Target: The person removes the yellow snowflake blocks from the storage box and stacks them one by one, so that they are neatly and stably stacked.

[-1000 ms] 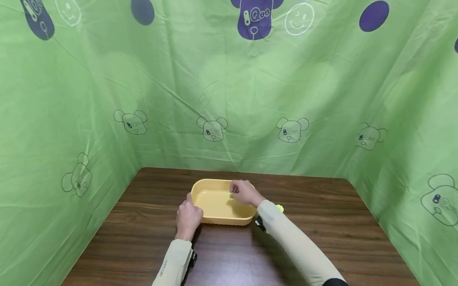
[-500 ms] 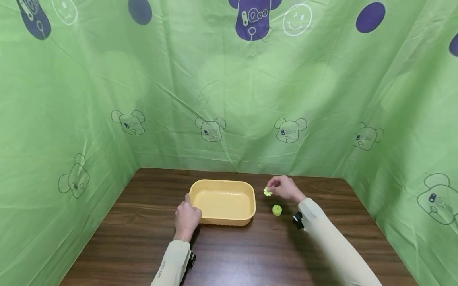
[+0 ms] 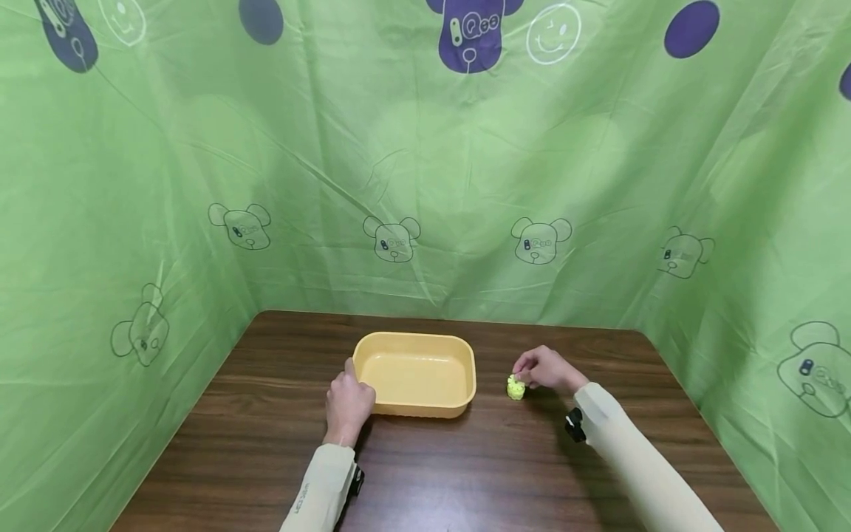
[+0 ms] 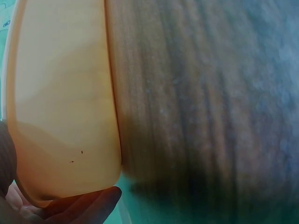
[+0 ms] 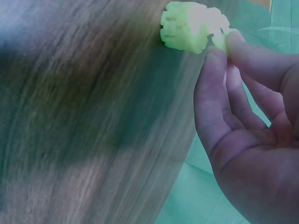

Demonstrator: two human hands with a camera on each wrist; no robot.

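In the head view my left hand (image 3: 349,408) grips the left end of a yellow rectangular plastic basin (image 3: 459,408), thumb at the rim. The left wrist view shows fingers (image 4: 106,201) curled against the outside of the basin's wall (image 4: 74,102). To the right of the basin, my right hand (image 3: 547,368) pinches a small yellow-green flower-shaped toy piece (image 5: 219,21) between thumb and fingertips. This piece is right at one end of a short stack of similar scalloped pieces (image 5: 180,28), standing on the table. In the head view the piece overlaps the top of the stack (image 3: 515,391).
The dark wood-grain table (image 3: 425,473) carries the basin and the stack. A green printed curtain (image 3: 452,288) hangs behind the table and along both sides. Black wrist cameras (image 3: 575,425) sit on both sleeves.
My right hand has moved from over the basin to the right, picked out a flower-shaped piece behind the stack, and brought it onto the stack. The left hand has stayed on the basin.
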